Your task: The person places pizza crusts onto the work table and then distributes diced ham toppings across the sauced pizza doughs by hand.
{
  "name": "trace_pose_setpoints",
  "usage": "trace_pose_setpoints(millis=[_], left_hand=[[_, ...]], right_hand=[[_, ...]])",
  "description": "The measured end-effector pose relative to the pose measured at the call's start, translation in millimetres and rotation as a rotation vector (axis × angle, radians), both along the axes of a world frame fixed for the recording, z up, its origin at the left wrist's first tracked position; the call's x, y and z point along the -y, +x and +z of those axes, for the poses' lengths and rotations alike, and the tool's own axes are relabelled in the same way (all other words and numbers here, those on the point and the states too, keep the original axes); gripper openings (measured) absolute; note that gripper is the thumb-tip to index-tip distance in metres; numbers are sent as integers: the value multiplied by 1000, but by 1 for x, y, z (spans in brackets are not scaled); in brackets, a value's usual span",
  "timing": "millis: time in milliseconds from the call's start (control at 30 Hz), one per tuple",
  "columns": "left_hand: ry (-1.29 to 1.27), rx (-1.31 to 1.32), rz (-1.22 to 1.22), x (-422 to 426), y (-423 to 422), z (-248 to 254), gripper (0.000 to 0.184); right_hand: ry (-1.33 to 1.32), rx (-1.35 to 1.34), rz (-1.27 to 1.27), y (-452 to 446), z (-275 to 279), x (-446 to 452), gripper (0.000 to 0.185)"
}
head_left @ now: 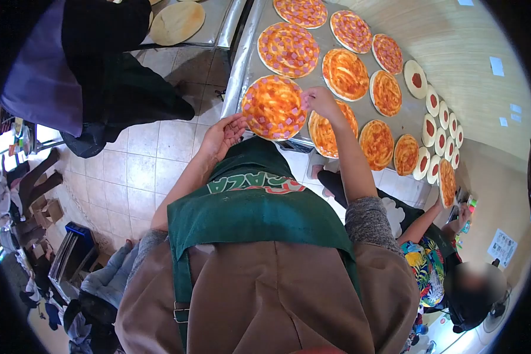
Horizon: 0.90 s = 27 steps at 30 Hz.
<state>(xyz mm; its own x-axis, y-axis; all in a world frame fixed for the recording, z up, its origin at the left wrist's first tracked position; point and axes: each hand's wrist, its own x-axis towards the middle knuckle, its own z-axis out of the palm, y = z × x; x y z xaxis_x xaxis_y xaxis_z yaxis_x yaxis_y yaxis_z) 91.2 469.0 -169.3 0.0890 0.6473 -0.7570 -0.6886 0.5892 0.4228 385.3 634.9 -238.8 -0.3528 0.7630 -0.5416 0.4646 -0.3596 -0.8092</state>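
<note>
A round pizza base with red-orange sauce and pink ham cubes lies at the near edge of the metal table. Just left of it is my left hand, palm up with fingers curled together; small pinkish bits seem to lie in it, too small to name surely. Over the pizza's right edge my right hand reaches in, fingertips pinched together, and what they hold is too small to make out. Beside my right forearm lies a sauced base without visible ham.
More topped and sauced bases fill the table, with small bases bearing red sauce spots at the right. A co-worker at lower right holds a sauced base. Another person stands at upper left beside a second table.
</note>
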Motion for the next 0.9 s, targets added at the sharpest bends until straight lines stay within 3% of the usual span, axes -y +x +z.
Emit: trace_pose_setpoints(millis=[100, 300, 400, 600, 700, 900], left_hand=[[-2, -9, -2, -2, 2, 3, 36], [14, 16, -9, -7, 9, 10, 37], [21, 28, -22, -8, 12, 10, 38], [92, 51, -10, -12, 19, 20, 44], [109, 85, 19, -12, 19, 17, 45], [103, 81, 39, -15, 20, 14, 46]], right_hand=[[327, 185, 170, -4, 13, 4, 11], [300, 314, 129, -15, 11, 7, 7], [365, 376, 180, -18, 2, 8, 11], [622, 701, 253, -47, 34, 17, 17], [612, 122, 108, -72, 64, 46, 16], [491, 76, 278, -106, 80, 80, 16]])
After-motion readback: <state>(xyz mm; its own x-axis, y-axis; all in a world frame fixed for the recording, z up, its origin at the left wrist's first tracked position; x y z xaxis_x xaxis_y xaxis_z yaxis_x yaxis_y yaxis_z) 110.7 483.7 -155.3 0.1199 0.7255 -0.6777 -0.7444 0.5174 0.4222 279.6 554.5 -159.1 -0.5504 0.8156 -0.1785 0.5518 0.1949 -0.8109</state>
